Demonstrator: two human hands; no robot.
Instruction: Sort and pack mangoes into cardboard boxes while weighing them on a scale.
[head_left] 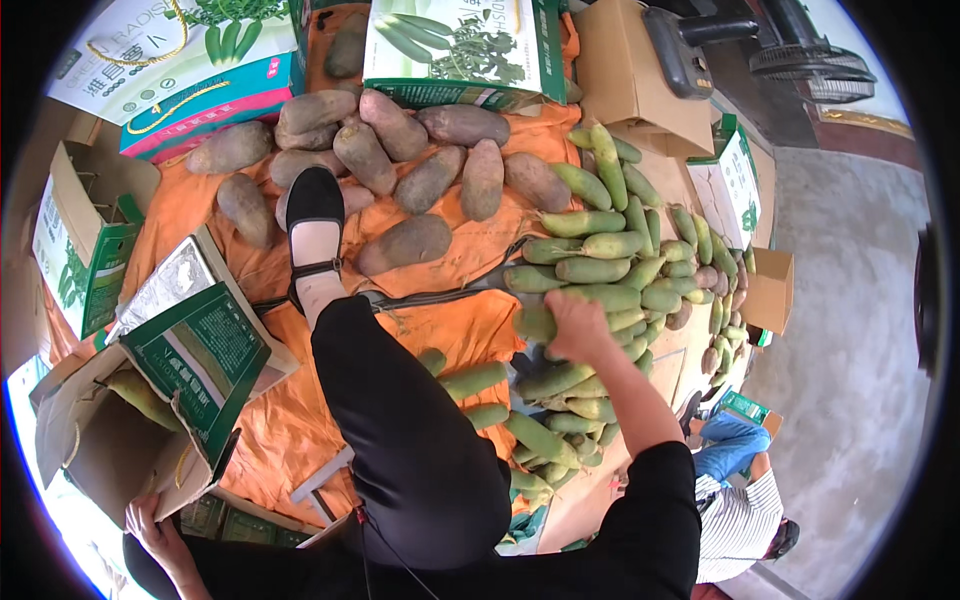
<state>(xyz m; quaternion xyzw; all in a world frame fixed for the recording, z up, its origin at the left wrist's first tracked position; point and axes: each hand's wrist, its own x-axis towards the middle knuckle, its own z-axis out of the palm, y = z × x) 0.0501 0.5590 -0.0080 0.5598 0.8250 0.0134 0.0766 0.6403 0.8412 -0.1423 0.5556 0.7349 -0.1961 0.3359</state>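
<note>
My right hand (pixel 580 325) is closed on a green radish (pixel 535 323) at the left edge of a large heap of green radishes (pixel 595 270). At the lower left, my left hand (pixel 158 532) grips the edge of an open cardboard box (pixel 110 440) with a dark green printed flap (pixel 205 355). One green radish (pixel 143 398) shows inside this box, near its far side. Several loose radishes (pixel 473 380) lie on the orange cloth (pixel 440 330) between my leg and the heap.
Large purplish-brown tubers (pixel 362 155) lie beyond my outstretched foot (pixel 315 220). Printed gift boxes (pixel 460 45) stand at the back, with another open box (pixel 85 240) at the left. A black fan (pixel 815 65) is at the far right. A person in a striped shirt (pixel 740 520) sits at the lower right.
</note>
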